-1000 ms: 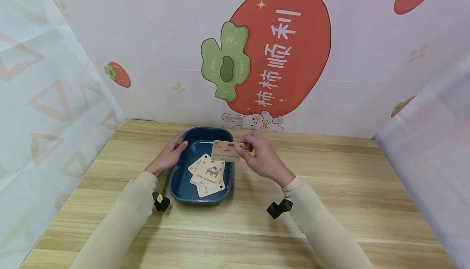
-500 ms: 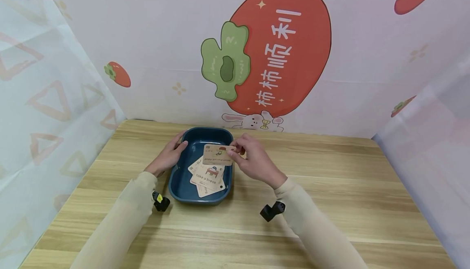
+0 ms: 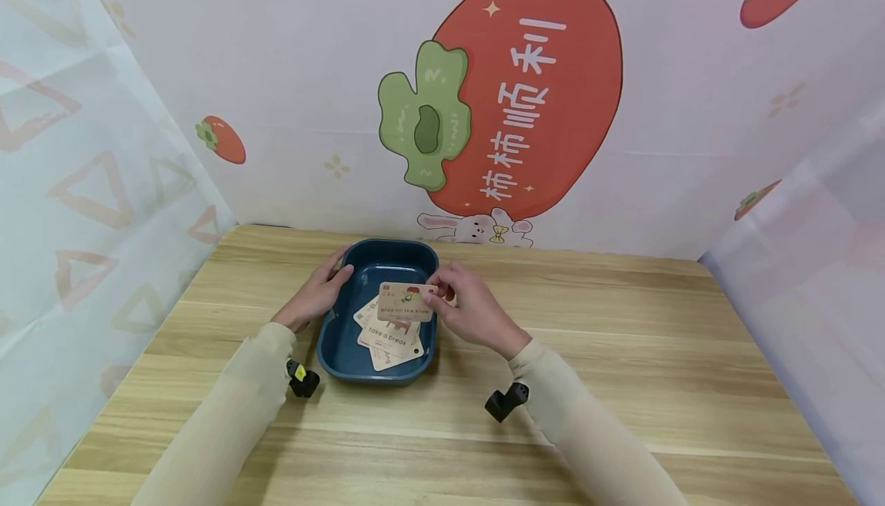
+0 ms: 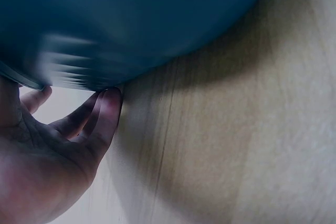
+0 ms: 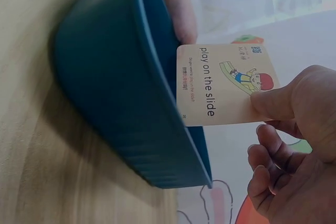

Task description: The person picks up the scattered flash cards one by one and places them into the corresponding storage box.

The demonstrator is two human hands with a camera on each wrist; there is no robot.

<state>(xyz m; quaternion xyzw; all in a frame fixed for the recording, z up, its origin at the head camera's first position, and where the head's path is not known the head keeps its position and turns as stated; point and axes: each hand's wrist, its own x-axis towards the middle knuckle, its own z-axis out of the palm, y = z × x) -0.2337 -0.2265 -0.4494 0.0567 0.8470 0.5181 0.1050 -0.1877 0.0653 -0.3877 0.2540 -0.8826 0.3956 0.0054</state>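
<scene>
A flash card (image 3: 399, 304) reading "play on the slide" is pinched at its right edge between the thumb and forefinger of my right hand (image 3: 473, 308). The card hangs over a dark blue plastic bin (image 3: 328, 360), and in the right wrist view its picture of a child on a slide (image 5: 247, 77) faces the camera. Several other flash cards (image 3: 389, 341), the top one reading "take a break", lie piled inside. My left hand (image 3: 315, 291) holds the bin's left side, thumb over the rim. In the left wrist view its fingers (image 4: 107, 114) touch the outer wall low down.
The bin stands on a wood-grain table (image 3: 588, 383). Behind it rises a printed backdrop (image 3: 290, 68) with a big red persimmon, and a side cloth (image 3: 83, 222) hangs at the left. A small black wrist camera (image 3: 506, 402) sits by my right cuff.
My right hand has carried the pinched card left and down, from over the bin's right rim to just above the pile. The left hand and the bin have not moved.
</scene>
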